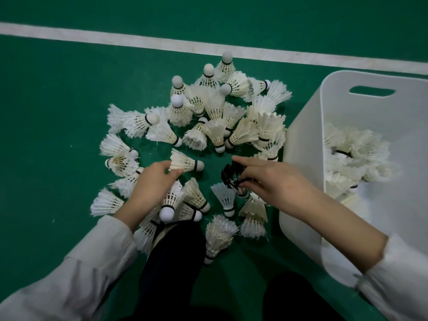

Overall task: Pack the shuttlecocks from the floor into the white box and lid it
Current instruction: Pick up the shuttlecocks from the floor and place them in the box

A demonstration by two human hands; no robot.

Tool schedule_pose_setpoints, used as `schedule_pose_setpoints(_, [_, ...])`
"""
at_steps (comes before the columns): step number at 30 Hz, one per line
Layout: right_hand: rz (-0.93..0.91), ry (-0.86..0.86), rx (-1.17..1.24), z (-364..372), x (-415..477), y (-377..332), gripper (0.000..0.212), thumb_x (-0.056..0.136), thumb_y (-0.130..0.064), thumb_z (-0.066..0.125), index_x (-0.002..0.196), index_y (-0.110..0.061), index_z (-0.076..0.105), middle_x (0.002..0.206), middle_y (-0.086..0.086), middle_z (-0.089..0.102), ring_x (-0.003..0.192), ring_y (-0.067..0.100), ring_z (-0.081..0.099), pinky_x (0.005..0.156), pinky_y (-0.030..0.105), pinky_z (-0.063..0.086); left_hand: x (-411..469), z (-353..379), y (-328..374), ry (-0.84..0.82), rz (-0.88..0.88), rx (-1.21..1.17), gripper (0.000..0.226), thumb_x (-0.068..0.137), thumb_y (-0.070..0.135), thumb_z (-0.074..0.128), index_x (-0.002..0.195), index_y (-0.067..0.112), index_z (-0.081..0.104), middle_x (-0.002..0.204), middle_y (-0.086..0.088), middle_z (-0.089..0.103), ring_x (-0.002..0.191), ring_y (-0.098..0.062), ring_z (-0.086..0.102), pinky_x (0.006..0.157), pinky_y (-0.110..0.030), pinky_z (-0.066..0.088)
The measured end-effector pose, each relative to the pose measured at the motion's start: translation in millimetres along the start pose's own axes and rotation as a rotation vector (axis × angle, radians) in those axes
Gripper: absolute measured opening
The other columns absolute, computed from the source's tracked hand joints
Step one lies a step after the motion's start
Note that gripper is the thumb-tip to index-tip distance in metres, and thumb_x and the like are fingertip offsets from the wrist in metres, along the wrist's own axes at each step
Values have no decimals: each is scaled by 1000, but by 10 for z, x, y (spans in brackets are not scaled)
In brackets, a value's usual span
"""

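**Inspector:** Status of the hands?

**Assistant:** The left hand [154,179] has its fingertips closing on the feather skirt of a white shuttlecock [185,162] that lies on its side on the green floor [58,93], cork pointing away from the fingers. The right hand [273,181] pinches a black-feathered shuttlecock [231,176] between thumb and fingers, just above a pale plastic one [224,198] standing beneath the fingertips.

**Inspector:** Where is the rest of the stock?

**Assistant:** Most of it is still on the floor, heaped beyond and to either side of both sets of fingers. A smaller batch already lies in the white box [347,82], just outside the right hand. No lid is in view.

**Inspector:** Handling assessment?

**Assistant:** In my judgement, very light, with no grip strength needed. The feather skirts look frayed and brittle, so they would crush or shed under a hard squeeze. The cork ends are rounded and firmer, hence the better hold. Failing that, a loose cupping of the skirt, several at once, should serve.

**Inspector:** Risk?

**Assistant:** Bent feathers, and strays rolling off.
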State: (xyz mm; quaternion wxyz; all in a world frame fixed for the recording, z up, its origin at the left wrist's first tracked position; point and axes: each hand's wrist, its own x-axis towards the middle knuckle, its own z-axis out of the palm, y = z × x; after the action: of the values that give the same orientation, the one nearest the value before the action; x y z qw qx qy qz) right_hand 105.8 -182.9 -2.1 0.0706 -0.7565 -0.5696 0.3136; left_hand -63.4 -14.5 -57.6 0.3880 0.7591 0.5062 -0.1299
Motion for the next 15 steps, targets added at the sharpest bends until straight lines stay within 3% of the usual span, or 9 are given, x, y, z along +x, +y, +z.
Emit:
schedule_pose_setpoints(2, [10, -2, -12, 25, 14, 18, 24, 94, -29, 48, 103, -16, 65, 151, -17, 22, 106, 17, 60, 82, 38, 50, -64, -73, 1, 53, 125, 47, 17, 90, 35, 56, 91, 19, 62, 75, 0, 64, 59, -16, 54, 58, -31, 44])
schedule_pose_setpoints(3, [5, 32, -5, 43, 21, 27, 23, 93, -28, 49, 101, -15, 66, 151, -14, 22, 99, 18, 62, 79, 38, 51, -110, -109, 22, 73, 187, 88, 18, 90, 36, 57, 83, 20, 59, 71, 1, 65, 50, -12, 49, 48, -28, 38])
schedule_pose_setpoints(5, [2, 136, 24, 64, 35, 29, 22, 91, -26, 53, 98, -12, 68, 143, -5, 32, 88, 21, 61, 72, 36, 50, -219, -173, 119, 92, 285, 145, 17, 89, 39, 57, 83, 23, 60, 73, 5, 67, 42, -3, 41, 44, -24, 31])
schedule_pose_setpoints(10, [4, 389, 220, -38, 31, 8, 15, 85, -15, 62, 92, -4, 69, 97, 8, 59, 74, 20, 57, 65, 27, 42, -478, -295, 600, 147, 471, 196, 14, 90, 40, 53, 93, 29, 63, 90, 14, 65, 52, 3, 45, 53, -24, 40])
schedule_pose_setpoints(13, [34, 467, 276, -184, -105, 50, 14, 85, -13, 62, 93, -5, 69, 86, 5, 65, 78, 17, 59, 68, 18, 40, -554, -337, 891, 153, 586, 234, 24, 93, 43, 43, 103, 30, 62, 100, 14, 61, 73, -7, 54, 69, -31, 49])
schedule_pose_setpoints(15, [92, 563, 334, -323, -270, 104, 14, 85, -16, 63, 94, -8, 70, 82, -2, 63, 75, 11, 56, 66, 16, 40, -605, -347, 1070, 184, 683, 207, 26, 94, 44, 42, 104, 30, 62, 100, 14, 60, 80, -7, 55, 69, -31, 48])
